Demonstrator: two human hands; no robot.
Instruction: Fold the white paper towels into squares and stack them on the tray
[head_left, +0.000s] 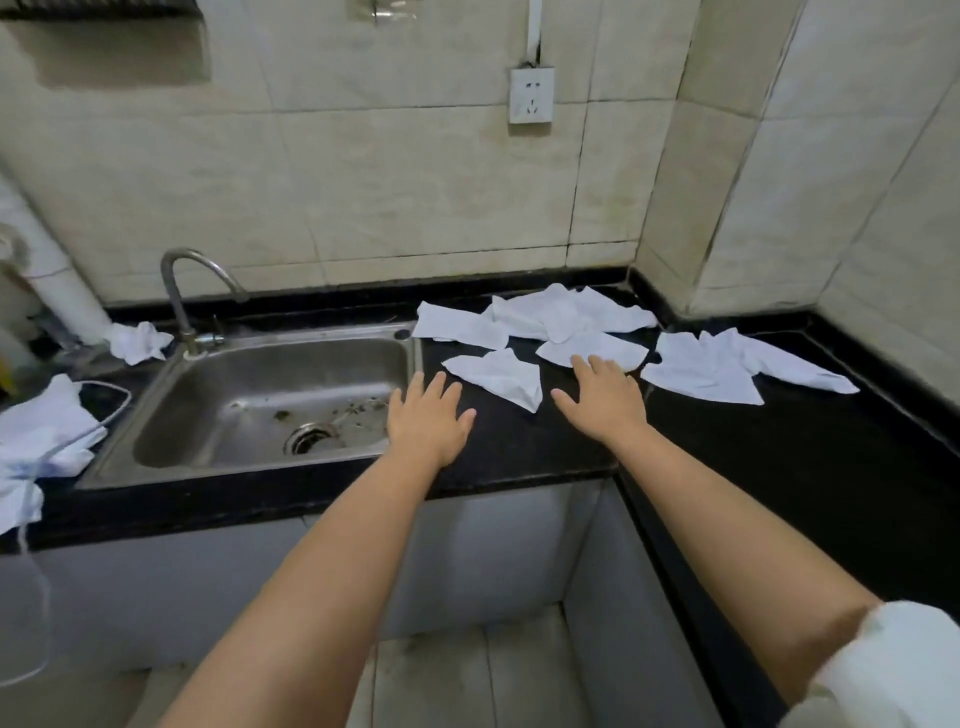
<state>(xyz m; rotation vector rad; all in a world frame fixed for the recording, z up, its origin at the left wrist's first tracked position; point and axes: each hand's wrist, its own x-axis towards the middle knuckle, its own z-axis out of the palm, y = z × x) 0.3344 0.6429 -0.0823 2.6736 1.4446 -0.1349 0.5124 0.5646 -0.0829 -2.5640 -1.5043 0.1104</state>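
Several towels: white paper towels (566, 312) lie crumpled and unfolded on the black counter (779, 441), strewn from about twelve o'clock to two o'clock of my hands; none is folded into a square that I can see.
Room: tiled walls (363, 182) meet in a corner at two o'clock, with a wall socket (531, 95) at twelve.
Sink: a steel sink (260, 400) sits at ten o'clock, its tap (179, 291) behind it, bits of debris near the drain.
Left heap: more white sheets (41, 431) with a thin cord across them lie at nine o'clock, and a balled-up one (139, 342) sits beside the tap's base.
Tray: I see no tray anywhere in view, so I cannot tell where the stack should go.
Step in hand: I judge this to be the very start, reaching for a first towel.
Left hand: my left hand (428, 421) is spread flat, fingers straight, over the counter's edge by the sink, holding nothing.
Right hand: my right hand (602, 397) is likewise spread, its fingertips (576, 362) at the near edge of one towel (592, 349); whether they press it I cannot tell.
Nearest towel: a creased triangular piece (498, 376) lies between my hands, at twelve o'clock.
Next move: it calls for drawing one sheet onto the bare counter, smoothing it flat, then matching edges gently, as thin paper probably tears.
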